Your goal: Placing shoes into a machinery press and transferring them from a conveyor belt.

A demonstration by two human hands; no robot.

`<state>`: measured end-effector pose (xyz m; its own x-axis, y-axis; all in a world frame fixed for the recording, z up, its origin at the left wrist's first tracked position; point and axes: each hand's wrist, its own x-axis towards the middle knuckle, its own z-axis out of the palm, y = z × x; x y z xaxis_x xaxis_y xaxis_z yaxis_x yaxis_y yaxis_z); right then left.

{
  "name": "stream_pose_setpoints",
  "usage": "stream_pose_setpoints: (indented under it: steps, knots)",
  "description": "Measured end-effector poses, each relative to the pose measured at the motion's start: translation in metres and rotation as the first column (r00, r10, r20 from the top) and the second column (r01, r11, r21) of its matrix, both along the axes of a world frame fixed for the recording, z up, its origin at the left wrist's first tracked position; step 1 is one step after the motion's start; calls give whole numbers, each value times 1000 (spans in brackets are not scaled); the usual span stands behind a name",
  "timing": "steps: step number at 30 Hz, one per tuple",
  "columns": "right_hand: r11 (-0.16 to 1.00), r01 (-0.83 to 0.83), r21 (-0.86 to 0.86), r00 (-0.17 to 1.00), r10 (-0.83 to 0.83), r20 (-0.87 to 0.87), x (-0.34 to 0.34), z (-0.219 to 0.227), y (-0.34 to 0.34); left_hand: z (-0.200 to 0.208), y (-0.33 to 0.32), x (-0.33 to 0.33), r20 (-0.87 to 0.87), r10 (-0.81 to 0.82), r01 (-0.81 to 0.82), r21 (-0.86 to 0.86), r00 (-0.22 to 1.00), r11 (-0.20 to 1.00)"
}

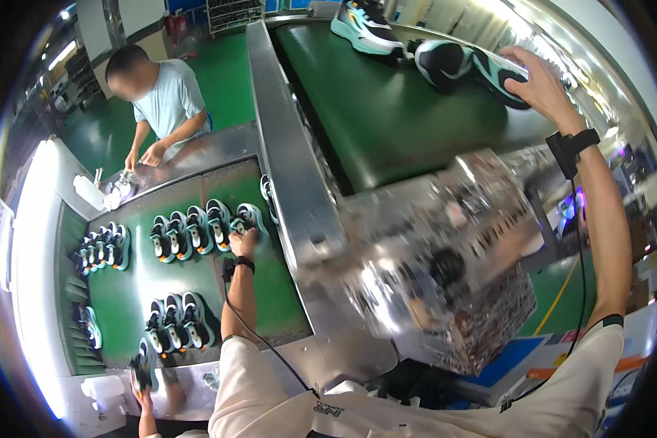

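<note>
My left hand (245,242) reaches over the lower green belt (263,306), its fingers closed at the heel end of a black, white and mint sneaker (248,216). That sneaker stands at the right end of a row of matching sneakers (196,228). Stretched out to the far right, my right hand (544,86) grips another sneaker (498,79) by its edge on the upper green belt (358,124). This one lies tipped over, its thumb-side part covered by my hand. Beside it rests a second tipped sneaker (443,63), and farther left an upright sneaker (367,31).
A metal rail (288,153) divides the belts. Below the upper belt stands a blurred, shiny machine box (445,255). More sneakers (174,321) stand nearer on the lower belt. A co-worker (160,95) handles something across the belt; another person's hand (144,400) holds a sneaker at lower left.
</note>
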<state>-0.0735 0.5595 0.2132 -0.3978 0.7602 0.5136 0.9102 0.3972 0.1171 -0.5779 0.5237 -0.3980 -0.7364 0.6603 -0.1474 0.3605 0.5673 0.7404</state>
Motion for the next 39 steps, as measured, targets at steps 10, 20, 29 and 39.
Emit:
stream_pose_setpoints:
  steps: [10, 20, 29, 39]
  knots:
    - [960, -194, -201, 980, 182, -78, -193, -19, 122, -16, 63, 14, 4, 15, -15, 58, 1000, 998]
    - [967, -204, -150, 958, 166, -233, -201, -21, 125, -27, 21, 42, -140, -185, 197, 80, 973, 977]
    - [932, -359, -60, 886, 319, -336, -72, 39, -80, 201, -244, 198, 670, -739, 572, 637, -77, 517]
    - [839, -197, -507, 944, 22, -330, 76, -35, -427, 403, -318, 399, 463, 21, 414, 770, -886, 486]
